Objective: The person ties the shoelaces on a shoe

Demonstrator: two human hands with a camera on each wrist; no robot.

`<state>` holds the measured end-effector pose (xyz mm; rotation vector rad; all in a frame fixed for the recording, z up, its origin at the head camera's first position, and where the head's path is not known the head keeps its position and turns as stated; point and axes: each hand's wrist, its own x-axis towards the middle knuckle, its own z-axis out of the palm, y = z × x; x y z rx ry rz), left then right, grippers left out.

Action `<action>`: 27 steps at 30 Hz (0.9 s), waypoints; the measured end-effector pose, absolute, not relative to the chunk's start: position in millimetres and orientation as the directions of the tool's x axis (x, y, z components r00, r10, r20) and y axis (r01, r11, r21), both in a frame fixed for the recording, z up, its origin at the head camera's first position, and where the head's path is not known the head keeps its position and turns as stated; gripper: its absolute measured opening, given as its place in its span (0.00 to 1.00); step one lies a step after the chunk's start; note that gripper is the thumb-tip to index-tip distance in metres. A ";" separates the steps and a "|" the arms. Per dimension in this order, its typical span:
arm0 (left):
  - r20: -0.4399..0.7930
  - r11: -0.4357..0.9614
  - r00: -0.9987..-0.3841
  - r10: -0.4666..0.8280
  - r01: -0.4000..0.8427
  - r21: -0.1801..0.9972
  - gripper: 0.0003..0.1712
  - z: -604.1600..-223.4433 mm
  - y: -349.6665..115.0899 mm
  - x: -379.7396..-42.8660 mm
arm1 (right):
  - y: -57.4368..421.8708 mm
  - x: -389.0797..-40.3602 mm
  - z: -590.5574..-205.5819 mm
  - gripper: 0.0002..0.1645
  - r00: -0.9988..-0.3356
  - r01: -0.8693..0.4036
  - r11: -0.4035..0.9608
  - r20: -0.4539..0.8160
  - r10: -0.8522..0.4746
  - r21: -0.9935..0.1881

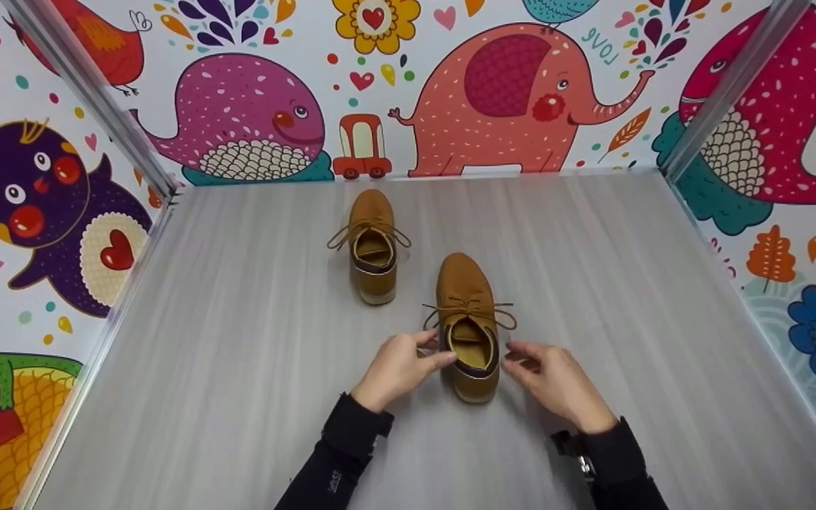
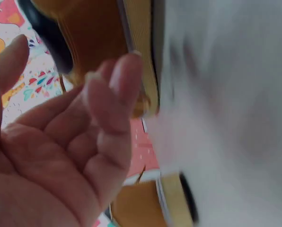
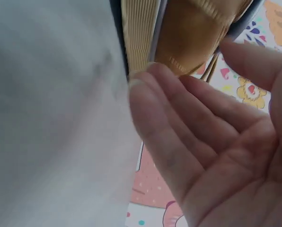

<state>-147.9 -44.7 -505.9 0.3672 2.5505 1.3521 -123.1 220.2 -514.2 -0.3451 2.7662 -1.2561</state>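
A tan lace-up shoe [image 1: 463, 276] stands on the floor with its toe pointing away and its laces tied in a bow. My left hand [image 1: 399, 367] is at its left side, thumb tip by the collar, fingers loosely bent. On the other side, my right hand [image 1: 557, 379] has its fingertips close to the heel part. In the left wrist view the fingers [image 2: 127, 80] overlap the shoe's side just above the ribbed sole. The right wrist view has the fingertips [image 3: 143, 97] low by the sole [image 3: 138, 38], palm facing the shoe. Neither hand grips it.
The matching tan shoe [image 1: 371, 209] stands farther forward and to the left, also laced. Grey wood-look floor [image 1: 259, 340] spreads around both. White panels with cartoon animals, such as an elephant [image 1: 500, 127], close off the back and sides, with metal posts [image 1: 727, 106] at the corners.
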 end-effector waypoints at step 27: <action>-0.094 0.542 -0.952 0.292 0.083 0.836 0.38 -505.6 1.3 -206.0 | 201.8 -176.6 -514.8 0.38 -0.954 -0.283 0.715 0.108 -0.281 -0.639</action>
